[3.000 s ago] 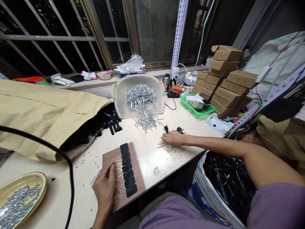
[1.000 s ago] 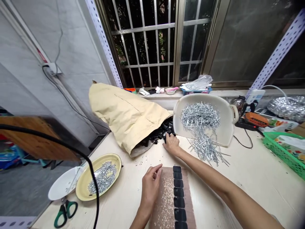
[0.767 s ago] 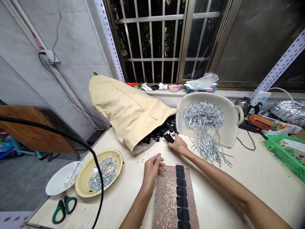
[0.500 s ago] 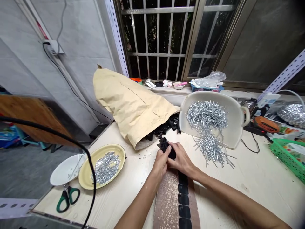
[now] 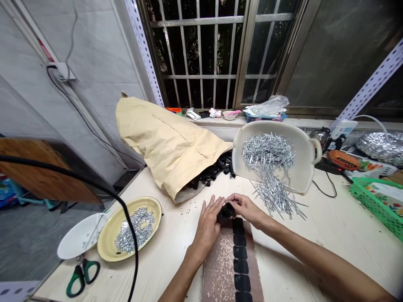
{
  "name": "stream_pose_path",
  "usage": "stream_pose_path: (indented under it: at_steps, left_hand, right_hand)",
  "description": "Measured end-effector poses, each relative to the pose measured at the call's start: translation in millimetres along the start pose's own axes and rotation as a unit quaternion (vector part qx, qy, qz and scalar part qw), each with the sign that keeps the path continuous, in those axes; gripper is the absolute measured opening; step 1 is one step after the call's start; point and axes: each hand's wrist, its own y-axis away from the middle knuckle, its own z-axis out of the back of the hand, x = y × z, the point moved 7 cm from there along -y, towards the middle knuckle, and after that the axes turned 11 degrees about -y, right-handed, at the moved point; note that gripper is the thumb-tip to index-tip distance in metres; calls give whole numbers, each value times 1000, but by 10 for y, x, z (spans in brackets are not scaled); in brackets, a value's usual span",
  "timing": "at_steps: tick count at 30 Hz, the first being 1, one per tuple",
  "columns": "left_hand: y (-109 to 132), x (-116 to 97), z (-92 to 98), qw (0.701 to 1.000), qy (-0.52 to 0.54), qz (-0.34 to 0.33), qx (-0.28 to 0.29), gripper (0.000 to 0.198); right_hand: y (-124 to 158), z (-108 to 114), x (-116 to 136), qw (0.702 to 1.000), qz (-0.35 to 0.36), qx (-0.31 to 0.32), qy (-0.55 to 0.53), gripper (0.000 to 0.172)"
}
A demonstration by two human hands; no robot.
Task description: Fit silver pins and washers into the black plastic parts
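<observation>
Small black plastic pieces (image 5: 225, 212) are gathered between my two hands at the far end of a speckled brown board (image 5: 218, 262). My left hand (image 5: 208, 221) lies along their left side, holding them between thumb and index side; its other fingers stretch forward and its thumb is mostly hidden. From the right, my right hand (image 5: 247, 209) pinches the same pieces with bent fingers. A row of flat black squares (image 5: 241, 253) runs down the board towards me. More black pieces (image 5: 215, 172) spill from the mouth of a tan paper sack (image 5: 170, 142) beyond my hands.
Long silver nails (image 5: 270, 153) spill from a white scoop-shaped basin (image 5: 304, 176) at the right. On the left stand a yellow dish (image 5: 103, 241) of small metal washers, a white plate (image 5: 74, 237) and green-handled scissors (image 5: 82, 277). A black cable (image 5: 134, 247) hangs across the view. A green basket (image 5: 374, 205) is far right.
My left hand's fingers have straightened out, and both hands have drawn slightly apart around the black pieces. More of the black row on the board shows. The camera view has shifted a little.
</observation>
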Motion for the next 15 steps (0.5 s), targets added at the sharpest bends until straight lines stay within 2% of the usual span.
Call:
stream_pose_path:
  at_steps: [1, 3, 5, 6, 8, 9, 12, 15]
  left_hand:
    - [-5, 14, -37, 1000, -9, -7, 22, 70]
    - [-21, 129, -65, 999, 16, 43, 22, 54]
    - [-11, 309, -80, 984, 97, 146, -7, 31]
    - [7, 392, -99, 968, 154, 197, -22, 26]
    - [46, 500, -144, 922, 275, 267, -46, 32]
    - [59, 530, -157, 898, 327, 288, -57, 35]
    - [82, 588, -141, 841, 423, 325, -87, 39]
    - [80, 629, -84, 811, 467, 334, -112, 39]
  right_hand:
    - [-49, -12, -13, 999, -21, 21, -21, 42]
    - [-210, -19, -37, 997, -44, 66, 7, 49]
    - [-469, 54, -32, 984, -14, 69, 163, 50]
    - [-623, 116, -15, 964, 15, 46, 262, 46]
    - [-929, 228, 31, 907, 70, -18, 415, 33]
    - [-1068, 260, 34, 886, 85, -40, 454, 30]
    - [-1379, 263, -20, 865, 97, -47, 490, 29]
    - [-1499, 216, -68, 848, 111, -23, 517, 22]
